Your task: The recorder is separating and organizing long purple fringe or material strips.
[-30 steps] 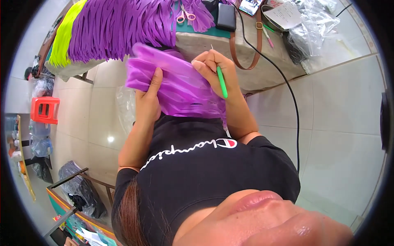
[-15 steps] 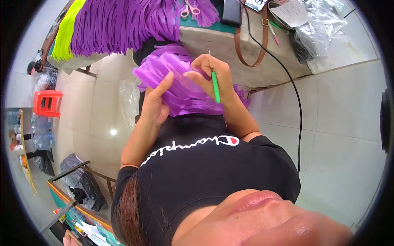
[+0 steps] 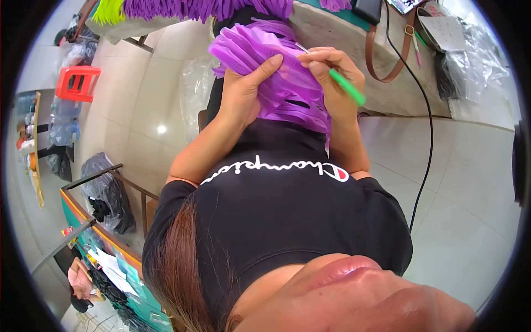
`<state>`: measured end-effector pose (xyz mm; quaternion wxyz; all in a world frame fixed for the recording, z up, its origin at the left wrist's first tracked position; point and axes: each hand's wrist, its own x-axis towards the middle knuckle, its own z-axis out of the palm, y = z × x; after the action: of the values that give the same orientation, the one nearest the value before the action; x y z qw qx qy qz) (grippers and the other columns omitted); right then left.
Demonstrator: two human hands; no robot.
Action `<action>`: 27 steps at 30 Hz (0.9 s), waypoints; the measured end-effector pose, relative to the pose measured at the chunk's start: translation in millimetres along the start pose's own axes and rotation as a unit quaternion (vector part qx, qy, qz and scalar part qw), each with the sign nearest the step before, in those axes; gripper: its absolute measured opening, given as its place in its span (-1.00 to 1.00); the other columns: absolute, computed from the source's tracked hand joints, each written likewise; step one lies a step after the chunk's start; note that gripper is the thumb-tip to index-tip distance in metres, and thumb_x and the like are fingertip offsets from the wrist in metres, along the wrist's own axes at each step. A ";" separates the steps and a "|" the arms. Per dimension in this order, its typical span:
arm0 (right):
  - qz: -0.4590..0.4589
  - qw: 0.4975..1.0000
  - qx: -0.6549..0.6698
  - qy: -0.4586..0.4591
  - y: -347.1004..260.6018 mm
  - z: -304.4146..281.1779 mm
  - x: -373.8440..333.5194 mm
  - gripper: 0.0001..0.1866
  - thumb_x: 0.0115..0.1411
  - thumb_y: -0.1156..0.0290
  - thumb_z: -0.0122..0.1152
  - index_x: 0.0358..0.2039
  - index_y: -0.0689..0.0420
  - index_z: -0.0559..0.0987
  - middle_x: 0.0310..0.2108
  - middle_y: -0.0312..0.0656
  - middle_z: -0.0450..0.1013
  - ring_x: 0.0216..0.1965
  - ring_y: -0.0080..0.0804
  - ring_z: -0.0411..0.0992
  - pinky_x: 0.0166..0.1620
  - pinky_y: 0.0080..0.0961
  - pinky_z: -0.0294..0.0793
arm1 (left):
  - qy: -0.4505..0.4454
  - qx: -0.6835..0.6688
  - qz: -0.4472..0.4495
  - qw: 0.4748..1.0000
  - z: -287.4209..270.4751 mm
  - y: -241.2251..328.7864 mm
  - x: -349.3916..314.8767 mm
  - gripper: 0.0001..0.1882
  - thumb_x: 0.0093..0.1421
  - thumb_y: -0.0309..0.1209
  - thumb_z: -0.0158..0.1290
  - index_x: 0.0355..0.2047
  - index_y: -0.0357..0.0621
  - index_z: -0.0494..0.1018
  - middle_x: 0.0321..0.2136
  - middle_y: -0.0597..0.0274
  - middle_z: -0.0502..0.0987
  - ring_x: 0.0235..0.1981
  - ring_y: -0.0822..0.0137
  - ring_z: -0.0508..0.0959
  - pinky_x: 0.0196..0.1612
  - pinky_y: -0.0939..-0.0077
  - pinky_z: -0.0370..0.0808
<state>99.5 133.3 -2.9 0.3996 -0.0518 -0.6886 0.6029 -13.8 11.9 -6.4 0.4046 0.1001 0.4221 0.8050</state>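
Observation:
A bundle of thin purple strips [image 3: 263, 61], joined along a band, lies over my lap. My left hand [image 3: 246, 91] grips its near left side, thumb pressed on top and fingers tucked under. In my right hand [image 3: 337, 83] is a slim tool with a green handle [image 3: 347, 87] and a thin metal tip; its exact kind does not show. The tip points to the upper left, at the right edge of the bundle. My right thumb and forefinger are close to that edge; whether they also pinch the strips I cannot tell.
Ahead, a covered table [image 3: 326, 27] bears purple and yellow-green [image 3: 110, 12] fringe, a dark case [image 3: 366, 12] and a hanging brown strap [image 3: 381, 72]. A black cable [image 3: 423, 99] runs down at the right. Leftward stand a red stool [image 3: 78, 84] and another table [image 3: 102, 227], with a person [image 3: 82, 282] beyond.
My view has shifted, so the front table sits higher and the scissors on it are out of sight. My right hand has turned, bringing the tool's tip down to the strips.

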 end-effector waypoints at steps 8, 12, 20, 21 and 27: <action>0.009 0.999 0.039 0.016 9.4 11.2 -4.0 -0.80 0.32 0.39 -0.01 -0.31 0.29 0.45 -0.35 -0.13 0.44 -0.36 -0.50 0.40 -0.22 -0.59 0.40 | -0.010 0.025 0.033 0.999 4.9 -0.9 -1.9 -0.72 0.08 -0.56 0.20 -0.17 -0.23 0.46 -0.28 0.24 0.55 -0.27 0.42 0.55 -0.18 0.52 0.48; 0.009 0.999 0.044 0.020 10.5 11.1 -3.8 -0.81 0.32 0.40 -0.01 -0.32 0.29 0.45 -0.34 -0.13 0.44 -0.35 -0.51 0.40 -0.21 -0.60 0.40 | -0.012 0.039 0.048 0.998 4.6 -0.9 -3.0 -0.72 0.08 -0.55 0.20 -0.17 -0.23 0.47 -0.28 0.24 0.56 -0.26 0.43 0.54 -0.15 0.55 0.46; 0.005 0.994 -0.104 -0.010 12.7 1.0 -1.6 -0.86 0.29 0.47 0.04 -0.35 0.28 0.49 -0.40 -0.19 0.47 -0.37 -0.53 0.43 -0.24 -0.59 0.42 | -0.014 0.098 0.089 0.991 3.2 -5.6 -0.3 -0.81 0.07 -0.56 0.21 -0.28 -0.25 0.50 -0.40 0.27 0.56 -0.36 0.46 0.52 -0.26 0.57 0.44; -0.100 0.972 -0.211 0.010 13.8 -2.2 3.6 -0.87 0.27 0.49 0.05 -0.38 0.26 0.51 -0.42 -0.20 0.49 -0.39 -0.52 0.44 -0.26 -0.59 0.43 | -0.032 0.111 0.086 0.990 0.8 -5.7 0.4 -0.84 0.06 -0.55 0.21 -0.32 -0.25 0.50 -0.44 0.28 0.55 -0.40 0.47 0.51 -0.30 0.57 0.44; -0.189 0.891 -0.379 0.162 34.9 -72.8 65.4 -0.88 0.25 0.50 0.09 -0.41 0.24 0.53 -0.44 -0.17 0.52 -0.39 -0.49 0.47 -0.31 -0.57 0.45 | -0.175 0.106 -0.166 0.965 -0.1 14.2 -5.2 -0.67 -0.02 -0.58 0.26 -0.22 -0.25 0.46 -0.41 0.28 0.53 -0.40 0.45 0.50 -0.28 0.54 0.46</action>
<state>85.6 236.3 -4.8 0.5620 -0.1654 -0.7873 0.1924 -18.5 3.5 5.3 0.5874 0.2103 0.4384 0.6470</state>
